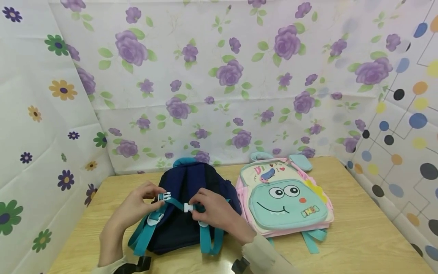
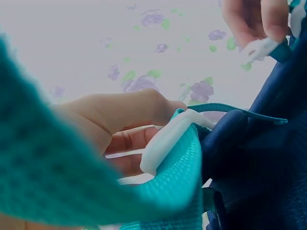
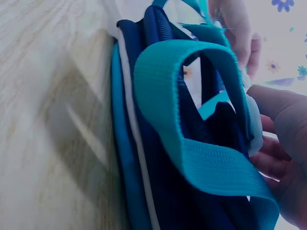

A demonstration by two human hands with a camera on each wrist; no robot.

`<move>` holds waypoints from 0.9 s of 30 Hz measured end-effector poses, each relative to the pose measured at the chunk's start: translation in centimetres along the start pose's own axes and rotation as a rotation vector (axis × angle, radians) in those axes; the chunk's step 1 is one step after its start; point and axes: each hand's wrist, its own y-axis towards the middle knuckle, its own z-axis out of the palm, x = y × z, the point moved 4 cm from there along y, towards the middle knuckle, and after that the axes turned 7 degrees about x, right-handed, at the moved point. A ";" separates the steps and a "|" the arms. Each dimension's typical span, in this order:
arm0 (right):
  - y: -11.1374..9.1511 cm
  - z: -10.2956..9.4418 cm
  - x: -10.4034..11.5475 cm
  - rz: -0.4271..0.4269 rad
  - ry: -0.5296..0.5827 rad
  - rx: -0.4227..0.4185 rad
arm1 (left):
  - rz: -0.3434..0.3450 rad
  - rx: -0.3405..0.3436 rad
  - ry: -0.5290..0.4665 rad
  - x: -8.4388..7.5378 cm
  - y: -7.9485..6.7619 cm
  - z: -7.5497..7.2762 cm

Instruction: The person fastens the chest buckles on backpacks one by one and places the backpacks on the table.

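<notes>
Left hand pinches a white pronged clip above a navy, teal-strapped backpack on a table (pale piping shows in the right wrist view, not the head's); right hand pinches the separate socket.

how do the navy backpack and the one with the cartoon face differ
Colour: the navy backpack is dark with teal straps; the cartoon backpack is mint, cream and pink.
Side shown: the navy backpack shows its strap side, the cartoon backpack its smiling front.
Handling: the left hand and right hand hold separated halves of the navy backpack's white buckle; neither holds the cartoon backpack.
Shared: both rest on the wooden table.
</notes>
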 end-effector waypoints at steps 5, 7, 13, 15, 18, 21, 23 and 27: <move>-0.2 -0.6 -0.2 0.018 0.026 -0.022 | -0.001 0.023 -0.018 0.0 0.0 0.3; -0.3 -0.6 -0.2 0.022 0.033 -0.019 | 0.001 0.032 -0.021 0.0 0.0 0.4; -0.3 -0.3 -0.2 0.034 0.042 0.023 | 0.010 0.052 -0.037 -0.1 0.2 0.8; -0.4 -0.3 -0.2 0.036 0.040 0.026 | 0.007 0.062 -0.046 -0.2 0.3 1.0; -0.3 -0.5 -0.2 0.032 0.053 0.016 | 0.004 0.076 -0.050 -0.4 0.6 1.3; -0.3 -0.6 -0.3 0.019 0.075 0.008 | 0.002 0.077 -0.034 -0.5 0.8 1.5; -0.3 -0.7 -0.4 0.017 0.081 0.002 | 0.013 0.082 -0.027 -0.6 1.0 1.7; -0.4 -1.1 -0.6 0.003 0.067 -0.046 | 0.050 0.104 -0.025 -0.8 1.4 2.3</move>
